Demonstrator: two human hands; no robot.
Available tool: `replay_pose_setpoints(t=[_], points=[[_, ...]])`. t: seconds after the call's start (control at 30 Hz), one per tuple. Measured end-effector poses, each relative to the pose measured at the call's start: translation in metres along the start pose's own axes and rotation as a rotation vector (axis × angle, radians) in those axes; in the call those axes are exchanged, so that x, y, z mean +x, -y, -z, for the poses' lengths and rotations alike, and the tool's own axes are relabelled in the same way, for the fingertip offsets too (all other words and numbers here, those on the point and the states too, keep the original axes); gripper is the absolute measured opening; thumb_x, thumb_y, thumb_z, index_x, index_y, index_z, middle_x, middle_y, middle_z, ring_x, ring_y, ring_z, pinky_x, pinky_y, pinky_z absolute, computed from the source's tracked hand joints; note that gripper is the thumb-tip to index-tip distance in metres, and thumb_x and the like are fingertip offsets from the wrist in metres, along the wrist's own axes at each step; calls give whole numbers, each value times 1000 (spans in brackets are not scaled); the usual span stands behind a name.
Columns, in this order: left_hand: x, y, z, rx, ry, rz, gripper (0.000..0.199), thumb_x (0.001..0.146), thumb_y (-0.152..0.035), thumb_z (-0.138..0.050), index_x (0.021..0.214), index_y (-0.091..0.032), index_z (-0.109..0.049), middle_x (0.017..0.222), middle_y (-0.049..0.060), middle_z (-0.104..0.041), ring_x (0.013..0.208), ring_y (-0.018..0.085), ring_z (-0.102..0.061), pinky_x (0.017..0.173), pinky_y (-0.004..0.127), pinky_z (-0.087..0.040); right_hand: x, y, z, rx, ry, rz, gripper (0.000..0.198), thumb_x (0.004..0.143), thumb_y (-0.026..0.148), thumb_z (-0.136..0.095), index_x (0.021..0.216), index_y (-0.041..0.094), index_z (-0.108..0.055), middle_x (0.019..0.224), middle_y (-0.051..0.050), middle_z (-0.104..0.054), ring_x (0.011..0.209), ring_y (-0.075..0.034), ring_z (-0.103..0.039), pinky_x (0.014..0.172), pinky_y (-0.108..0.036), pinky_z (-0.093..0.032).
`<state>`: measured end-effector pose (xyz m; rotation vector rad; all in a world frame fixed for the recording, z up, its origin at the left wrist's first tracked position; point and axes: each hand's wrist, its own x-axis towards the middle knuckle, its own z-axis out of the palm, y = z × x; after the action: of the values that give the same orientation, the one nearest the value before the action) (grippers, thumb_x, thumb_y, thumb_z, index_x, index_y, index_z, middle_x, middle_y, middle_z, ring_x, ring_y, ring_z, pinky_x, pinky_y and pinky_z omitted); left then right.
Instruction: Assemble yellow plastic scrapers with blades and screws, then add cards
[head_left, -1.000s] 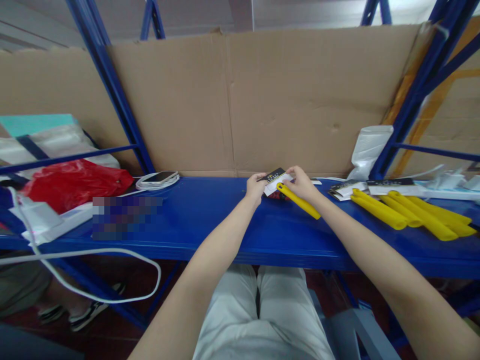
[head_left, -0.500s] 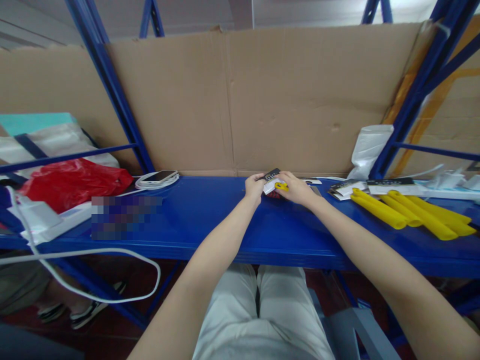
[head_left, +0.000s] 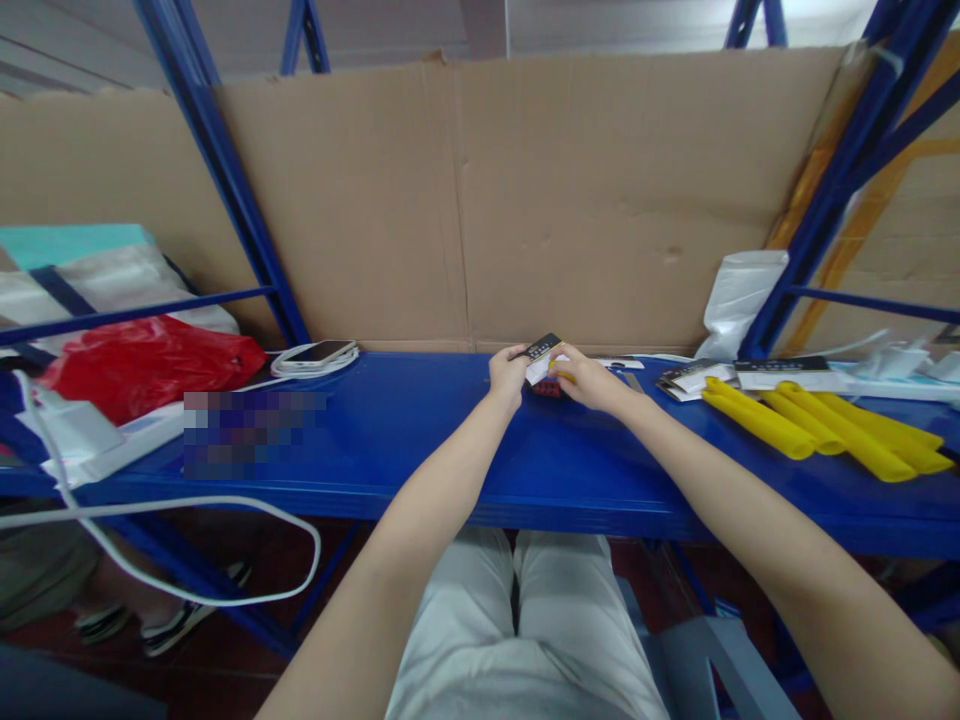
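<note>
Left hand clamped on the left end of a black-and-white card, held aslant near the back of the blue desk. Right hand at the card's other end, fingers curled around a yellow piece; only small patches of it visible, remainder covered by the hand. Hands close together, not touching. Red-and-dark item just below the card, partly hidden; contact with desk cannot be determined. To the right: several yellow sleeves lying side by side on the desk, some overlapping; folded cards just behind them. White pouch upright near the right post. To the left: phone on a coiled white cable, red plastic bag farther left.
</note>
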<state>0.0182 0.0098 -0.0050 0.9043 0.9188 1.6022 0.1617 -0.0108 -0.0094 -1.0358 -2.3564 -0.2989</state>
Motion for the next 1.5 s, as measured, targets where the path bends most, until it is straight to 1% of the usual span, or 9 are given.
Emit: replay_pose_setpoints(t=[0.4, 0.53, 0.63, 0.8, 0.97, 1.17, 1.27, 1.37, 1.5], points=[[-11, -9, -1, 78, 53, 60, 24, 61, 1, -51, 75, -15, -61, 64, 3, -63, 72, 19, -65, 73, 36, -52, -1, -4, 5, -43, 10, -10, 25, 77, 8, -42, 87, 18, -63, 113, -9, -49, 89, -18, -57, 84, -33, -46], [-11, -9, -2, 131, 83, 101, 23, 64, -1, -54, 80, -16, -60, 72, 5, -65, 74, 20, -64, 71, 36, -52, -3, -11, 8, -84, 25, -63, 24, 78, 10, -42, 86, 18, -63, 112, -10, -50, 85, -18, -59, 81, -33, -47], [-6, -3, -2, 203, 98, 56, 24, 66, -3, -56, 85, -18, -59, 83, 6, -66, 79, 20, -64, 73, 36, -51, -5, -17, 11, -121, 21, -125, 24, 78, 10, -43, 87, 18, -64, 112, -10, -51, 85, -19, -59, 81, -33, -47], [-1, 10, 2, 562, 113, -265, 27, 70, -6, -57, 95, -17, -59, 101, 10, -63, 102, 21, -58, 93, 35, -42, -8, -24, 27, -202, 11, -338, 27, 77, 8, -43, 89, 17, -64, 116, -11, -51, 95, -22, -59, 84, -32, -46], [-9, 12, 6, 916, 305, -525, 48, 73, -6, -52, 120, -14, -49, 124, 11, -54, 111, 19, -53, 98, 31, -40, -22, -47, 51, -328, 64, -565, 29, 77, 8, -42, 92, 15, -65, 117, -13, -50, 97, -24, -59, 84, -33, -46], [-9, 13, 6, 1041, 346, -568, 52, 75, -8, -51, 126, -14, -44, 128, 13, -50, 114, 20, -51, 98, 33, -41, -51, -82, 82, -370, 211, -902, 33, 77, 6, -43, 102, 12, -64, 117, -16, -51, 103, -24, -57, 86, -32, -43], [-7, 14, 7, 1054, 356, -575, 52, 74, -7, -50, 125, -13, -44, 126, 13, -51, 115, 20, -51, 98, 33, -41, -58, -80, 95, -350, 264, -1131, 33, 81, 11, -45, 107, 16, -62, 125, -16, -51, 114, -29, -50, 92, -43, -39], [-7, 15, 7, 1060, 372, -589, 51, 74, -6, -50, 124, -11, -45, 126, 13, -51, 115, 19, -50, 98, 31, -41, -61, -77, 98, -321, 273, -1323, 35, 85, 19, -43, 116, 16, -59, 132, -16, -48, 121, -32, -44, 99, -52, -29], [-7, 15, 8, 1066, 378, -609, 49, 74, -6, -50, 122, -12, -47, 126, 13, -51, 116, 19, -50, 98, 32, -41, -66, -87, 88, -287, 271, -1415, 45, 86, 20, -39, 128, 6, -49, 134, -24, -42, 127, -33, -35, 98, -51, -29]])
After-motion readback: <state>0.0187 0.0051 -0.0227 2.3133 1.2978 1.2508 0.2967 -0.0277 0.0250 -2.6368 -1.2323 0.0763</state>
